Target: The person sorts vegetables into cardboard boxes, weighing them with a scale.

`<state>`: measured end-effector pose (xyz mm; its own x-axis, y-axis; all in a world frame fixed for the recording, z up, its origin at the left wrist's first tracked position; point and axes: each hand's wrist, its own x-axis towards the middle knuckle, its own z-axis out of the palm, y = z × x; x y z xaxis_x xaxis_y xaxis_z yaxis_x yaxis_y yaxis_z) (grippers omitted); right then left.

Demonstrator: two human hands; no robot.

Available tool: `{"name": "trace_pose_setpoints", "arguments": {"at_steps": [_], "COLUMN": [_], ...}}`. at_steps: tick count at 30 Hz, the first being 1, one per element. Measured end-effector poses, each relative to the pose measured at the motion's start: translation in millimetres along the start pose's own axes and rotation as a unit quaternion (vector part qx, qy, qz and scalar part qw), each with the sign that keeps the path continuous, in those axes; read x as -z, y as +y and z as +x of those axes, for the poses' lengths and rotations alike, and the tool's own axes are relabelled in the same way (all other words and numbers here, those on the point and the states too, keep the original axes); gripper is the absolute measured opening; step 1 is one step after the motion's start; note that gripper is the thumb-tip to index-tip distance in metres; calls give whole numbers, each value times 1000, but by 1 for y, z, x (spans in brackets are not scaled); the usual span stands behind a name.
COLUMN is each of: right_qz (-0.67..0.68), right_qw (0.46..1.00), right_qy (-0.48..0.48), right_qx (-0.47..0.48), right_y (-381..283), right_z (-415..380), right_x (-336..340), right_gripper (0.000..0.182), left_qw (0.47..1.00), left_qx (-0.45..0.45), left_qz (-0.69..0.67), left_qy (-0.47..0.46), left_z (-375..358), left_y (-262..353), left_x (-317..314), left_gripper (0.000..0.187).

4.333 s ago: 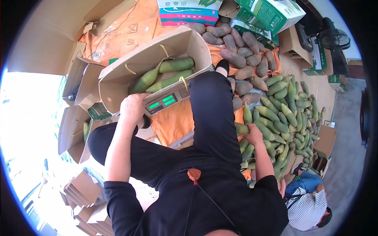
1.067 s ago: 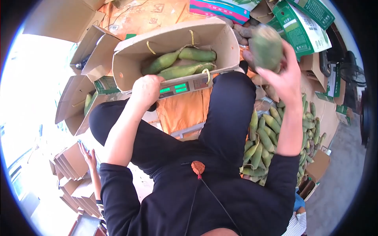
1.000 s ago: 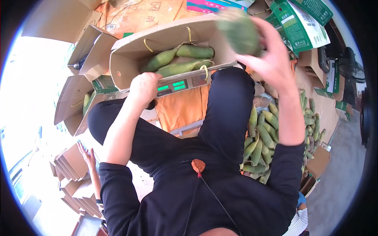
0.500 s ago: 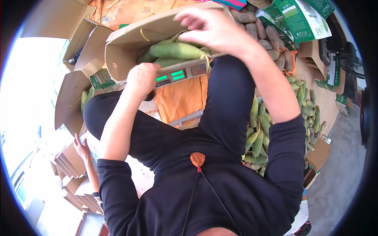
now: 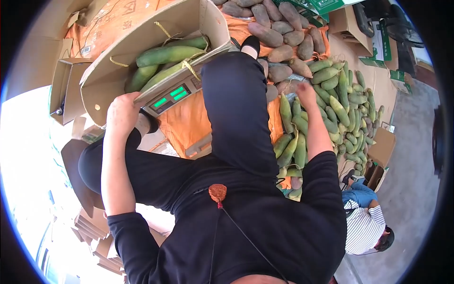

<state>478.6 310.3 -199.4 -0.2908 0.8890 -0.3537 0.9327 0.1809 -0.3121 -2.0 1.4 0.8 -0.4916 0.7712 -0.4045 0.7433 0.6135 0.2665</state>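
An open cardboard box (image 5: 97, 80) with rope handles stands on a scale (image 5: 172, 96) whose green displays are lit. Several long green radishes (image 5: 165, 55) lie inside it. My left hand (image 5: 123, 113) grips the near rim of the box, its fingers closed. At the right, my right hand (image 5: 306, 94) is over the edge of a pile of green radishes (image 5: 338, 106), beside the reddish-brown radishes (image 5: 280, 73). Its fingers are small and partly hidden, so whether they hold anything cannot be made out.
Orange sheeting (image 5: 182, 125) lies under the scale. Other cardboard boxes (image 5: 66, 90) stand at the left, with folded cartons (image 5: 92, 225) below them. Another person (image 5: 364, 227) in a striped shirt is at the lower right, and green-and-white cartons (image 5: 378, 45) are at the upper right.
My right hand has left the box and moved right to the radish pile. The view has turned toward the right. My left hand remains at the box's rim.
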Motion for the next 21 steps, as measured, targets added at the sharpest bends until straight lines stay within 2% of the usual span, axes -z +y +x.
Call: {"name": "trace_pose_setpoints", "arguments": {"at_steps": [2, 6, 8, 10, 13, 16, 21], "right_qz": [-97, -195, -242, -255, -319, -347, -324], "right_qw": [993, 954, 920, 909, 888, 872, 888], "right_qy": [-37, -126, -193, -221, -233, -260, -258], "right_qx": [-56, -190, -241, -245, -236, -226, -201], "right_y": [31, 41, 38, 65, 43, 50, 68], "right_z": [-30, -82, -97, -106, -109, -104, -103], "right_x": [-15, -16, -13, -26, -14, -19, -28], "right_gripper": [46, 72, 77, 80, 88, 87, 78], "left_qw": [1000, 1000, 1000, 1000, 1000, 1000, 1000], "left_qx": [-1, 26, -6, -8, 2, 10, 4], "left_qz": [-10, -11, -1, 1, -25, -8, 3], "left_qy": [-4, -15, -1, 1, 3, 6, 0], "left_z": [1, 2, 3, 2, 2, 1, 0], "left_y": [0, 1, -5, -5, -6, -3, -3], "left_x": [-2, 0, -3, -2, -3, -2, -1], "left_gripper": [18, 18, 18, 19, 20, 20, 20]}}
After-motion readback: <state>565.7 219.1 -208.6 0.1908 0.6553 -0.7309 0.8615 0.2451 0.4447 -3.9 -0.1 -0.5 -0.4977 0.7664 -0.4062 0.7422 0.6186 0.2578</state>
